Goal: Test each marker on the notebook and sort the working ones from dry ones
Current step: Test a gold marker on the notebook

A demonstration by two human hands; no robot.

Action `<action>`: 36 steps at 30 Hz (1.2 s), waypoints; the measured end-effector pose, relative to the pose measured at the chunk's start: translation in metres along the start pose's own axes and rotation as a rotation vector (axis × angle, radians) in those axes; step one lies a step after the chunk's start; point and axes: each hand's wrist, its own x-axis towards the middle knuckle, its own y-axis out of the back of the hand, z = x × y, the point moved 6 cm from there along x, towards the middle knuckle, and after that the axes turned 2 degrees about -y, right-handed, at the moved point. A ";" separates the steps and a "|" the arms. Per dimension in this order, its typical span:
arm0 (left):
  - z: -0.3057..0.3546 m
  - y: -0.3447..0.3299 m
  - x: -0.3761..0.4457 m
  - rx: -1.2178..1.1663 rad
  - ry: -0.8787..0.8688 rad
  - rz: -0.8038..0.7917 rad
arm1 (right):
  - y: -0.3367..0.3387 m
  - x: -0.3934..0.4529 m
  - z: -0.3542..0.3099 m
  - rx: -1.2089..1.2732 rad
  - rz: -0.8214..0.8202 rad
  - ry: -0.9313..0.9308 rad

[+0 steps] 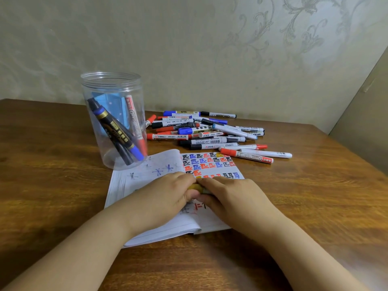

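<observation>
An open notebook lies on the wooden table, its right page covered with rows of black, blue and red test marks. Over the middle of it my left hand and my right hand meet, both gripping one yellowish marker; only a short piece of it shows between the fingers. A clear plastic jar stands behind the notebook's left page and holds a blue-capped black marker, a red whiteboard marker and a dark one. A pile of markers lies beyond the notebook.
A papered wall runs close behind the table. A beige panel rises at the right beside the table's far right edge. Two loose markers, one red-capped and one white, lie just past the notebook's top right corner.
</observation>
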 end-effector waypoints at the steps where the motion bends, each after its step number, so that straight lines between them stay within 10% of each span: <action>1: -0.001 0.000 0.000 -0.005 0.001 0.005 | 0.001 0.000 0.000 0.025 0.005 -0.001; 26: -0.006 0.001 -0.001 -0.031 0.058 -0.048 | 0.003 -0.002 -0.001 -0.097 -0.041 0.055; 36: -0.011 0.022 -0.001 0.042 0.088 0.244 | 0.022 -0.012 0.040 0.346 -0.321 -0.375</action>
